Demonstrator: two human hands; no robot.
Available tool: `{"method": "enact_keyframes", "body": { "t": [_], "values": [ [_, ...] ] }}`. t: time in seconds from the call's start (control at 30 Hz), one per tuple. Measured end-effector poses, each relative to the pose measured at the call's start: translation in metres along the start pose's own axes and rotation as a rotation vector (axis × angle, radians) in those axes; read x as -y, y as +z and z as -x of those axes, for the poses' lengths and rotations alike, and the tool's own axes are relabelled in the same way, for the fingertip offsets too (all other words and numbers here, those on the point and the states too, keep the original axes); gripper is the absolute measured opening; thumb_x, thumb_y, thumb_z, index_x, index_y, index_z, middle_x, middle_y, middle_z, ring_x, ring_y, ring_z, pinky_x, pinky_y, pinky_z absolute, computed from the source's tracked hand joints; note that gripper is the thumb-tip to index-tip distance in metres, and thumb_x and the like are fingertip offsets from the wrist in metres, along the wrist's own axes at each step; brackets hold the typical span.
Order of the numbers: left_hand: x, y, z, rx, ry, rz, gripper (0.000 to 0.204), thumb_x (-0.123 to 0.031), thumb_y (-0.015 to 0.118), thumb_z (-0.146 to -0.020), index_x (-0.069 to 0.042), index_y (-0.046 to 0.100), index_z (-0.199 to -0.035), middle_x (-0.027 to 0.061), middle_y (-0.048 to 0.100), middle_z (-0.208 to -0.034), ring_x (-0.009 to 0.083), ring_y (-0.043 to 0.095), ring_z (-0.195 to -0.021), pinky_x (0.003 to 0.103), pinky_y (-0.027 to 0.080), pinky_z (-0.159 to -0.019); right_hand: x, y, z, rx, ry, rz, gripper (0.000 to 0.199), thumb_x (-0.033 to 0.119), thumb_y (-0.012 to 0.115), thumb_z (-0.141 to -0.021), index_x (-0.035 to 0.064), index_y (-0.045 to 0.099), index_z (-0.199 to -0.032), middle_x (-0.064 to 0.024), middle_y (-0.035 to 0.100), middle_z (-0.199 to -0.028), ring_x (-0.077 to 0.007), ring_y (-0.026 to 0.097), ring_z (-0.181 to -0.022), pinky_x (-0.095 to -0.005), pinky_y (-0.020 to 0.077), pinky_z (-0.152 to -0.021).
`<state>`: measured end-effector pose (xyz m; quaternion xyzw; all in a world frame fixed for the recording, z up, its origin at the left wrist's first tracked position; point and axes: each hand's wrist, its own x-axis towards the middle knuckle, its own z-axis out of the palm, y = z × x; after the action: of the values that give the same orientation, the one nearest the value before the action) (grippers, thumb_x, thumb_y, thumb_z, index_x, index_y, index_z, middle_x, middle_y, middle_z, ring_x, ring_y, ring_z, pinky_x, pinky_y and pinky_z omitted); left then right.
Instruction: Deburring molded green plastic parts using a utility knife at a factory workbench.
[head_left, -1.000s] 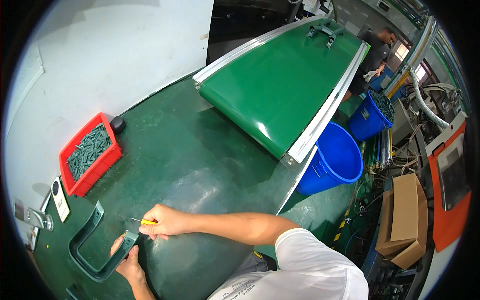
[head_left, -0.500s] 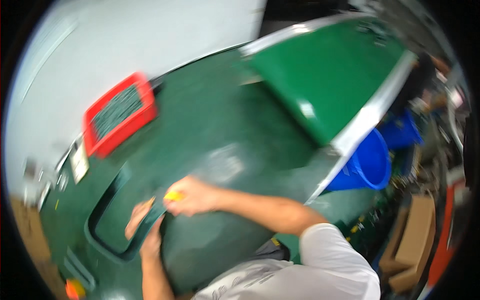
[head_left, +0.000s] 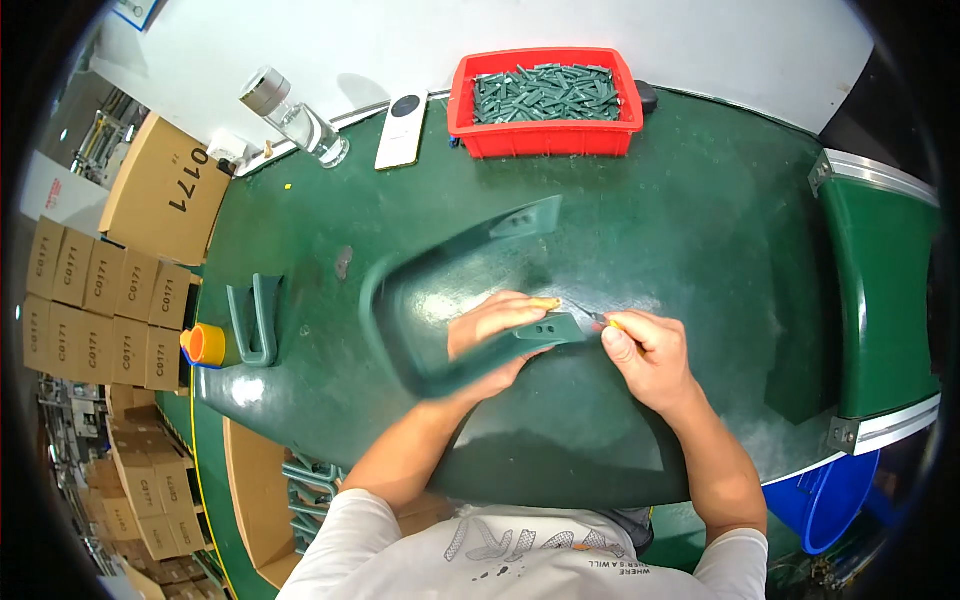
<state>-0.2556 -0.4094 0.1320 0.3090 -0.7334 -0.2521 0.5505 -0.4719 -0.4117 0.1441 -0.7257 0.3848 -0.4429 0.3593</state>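
My left hand (head_left: 485,330) is closed around one arm of a large dark green U-shaped plastic part (head_left: 375,315), near an end with small holes. The part is raised over the table, its bend pointing left and its other arm reaching away from me. Something small and yellow (head_left: 545,303) shows at my left fingertips; its kind is unclear. My right hand (head_left: 652,358) pinches a small tool (head_left: 598,318) with a yellow grip and thin dark tip. That tip points left, close to the held end; whether it touches is unclear.
A red bin (head_left: 545,142) of small green pieces stands at the back, beside a phone (head_left: 402,130) and a glass bottle (head_left: 300,120). Left are another green part (head_left: 262,325), a yellow-orange cup-like object (head_left: 207,345) and cartons (head_left: 85,320). A conveyor (head_left: 890,290) and blue bin (head_left: 825,505) are right.
The view has swung round and sharpened, bringing the red bin to the back centre. My right hand has moved from against the part's end to just right of it.
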Motion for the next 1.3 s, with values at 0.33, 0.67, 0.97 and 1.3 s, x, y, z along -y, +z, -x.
{"method": "enact_keyframes", "body": {
  "t": [0.33,0.67,0.97,1.3],
  "values": [
    [0.021,-0.007,0.009,-0.074,-0.257,0.660,0.040,-0.006,0.083,-0.062,-0.005,0.065,-0.098,0.0183,0.067,-0.100,0.0305,0.065,-0.090,0.042,0.051,-0.080,-0.004,-0.018,-0.007,0.153,-0.194,0.094,0.025,0.024,0.069,-0.082,0.0043,0.062,-0.069,-0.0055,0.044,-0.051,-0.0183,0.043,-0.042,-0.0308,0.0340,-0.041],
    [0.019,-0.010,0.010,-0.053,-0.268,0.662,0.040,-0.007,0.083,-0.063,-0.004,0.065,-0.099,0.0197,0.067,-0.100,0.0305,0.065,-0.090,0.042,0.053,-0.079,-0.004,-0.013,-0.006,0.173,-0.175,0.102,0.025,0.025,0.069,-0.081,0.0048,0.063,-0.068,-0.0054,0.044,-0.050,-0.0188,0.043,-0.041,-0.0310,0.0344,-0.041],
    [0.018,-0.009,0.011,-0.046,-0.303,0.681,0.040,-0.007,0.083,-0.063,-0.004,0.064,-0.099,0.0205,0.067,-0.098,0.0311,0.065,-0.089,0.043,0.053,-0.079,-0.005,-0.012,-0.006,0.183,-0.185,0.113,0.026,0.026,0.069,-0.080,0.0044,0.063,-0.067,-0.0056,0.043,-0.050,-0.0194,0.044,-0.041,-0.0313,0.0345,-0.041],
    [0.015,-0.007,0.013,-0.027,-0.354,0.697,0.040,-0.009,0.084,-0.063,-0.005,0.064,-0.097,0.0195,0.067,-0.096,0.0308,0.065,-0.088,0.042,0.054,-0.077,-0.010,-0.007,-0.004,0.085,-0.257,0.133,0.018,0.018,0.073,-0.076,0.0033,0.063,-0.071,-0.0056,0.044,-0.051,-0.0197,0.044,-0.042,-0.0310,0.0337,-0.040]
  ]
}}
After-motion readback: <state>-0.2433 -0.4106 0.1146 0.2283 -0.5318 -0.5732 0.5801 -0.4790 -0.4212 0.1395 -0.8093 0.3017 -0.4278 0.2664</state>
